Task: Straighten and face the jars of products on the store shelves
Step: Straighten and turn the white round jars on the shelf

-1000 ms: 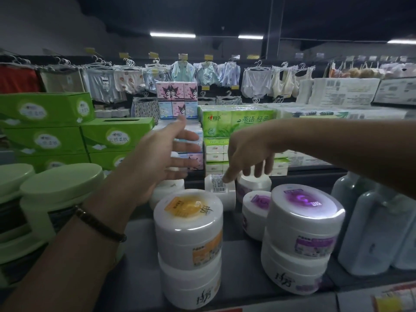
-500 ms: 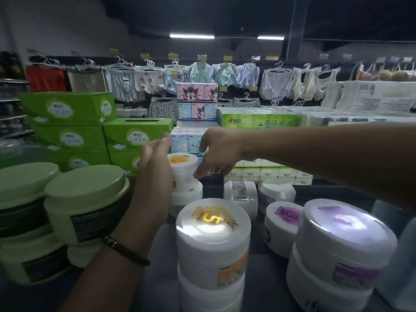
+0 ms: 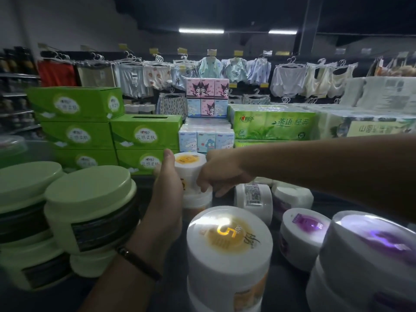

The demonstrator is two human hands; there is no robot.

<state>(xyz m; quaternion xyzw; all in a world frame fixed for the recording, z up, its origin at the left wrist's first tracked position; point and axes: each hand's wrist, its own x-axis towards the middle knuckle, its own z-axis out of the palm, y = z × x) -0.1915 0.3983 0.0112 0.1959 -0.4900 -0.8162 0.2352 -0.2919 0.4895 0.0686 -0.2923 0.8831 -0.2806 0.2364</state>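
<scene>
The dark store shelf [image 3: 275, 251] is carrying green-lidded jars [image 3: 90, 206] left of the front orange-lidded jar [image 3: 228, 242]. Behind that front jar, my left hand [image 3: 167, 199] and right hand [image 3: 221, 174] are gripping the rear orange-lidded jar [image 3: 190, 163]; purple-lidded jars [image 3: 304, 233] are standing right of it.

Jar [image 3: 190, 167] stacked on jar [image 3: 198, 200] (hands [image 3: 167, 190] flanking).

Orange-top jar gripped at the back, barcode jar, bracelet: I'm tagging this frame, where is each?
orange-top jar [image 3: 189, 159]: head view, on its lid.
barcode jar [image 3: 254, 195]: head view, on its barcode label.
bracelet [image 3: 138, 263]: head view, on the band at the wrist.
</scene>
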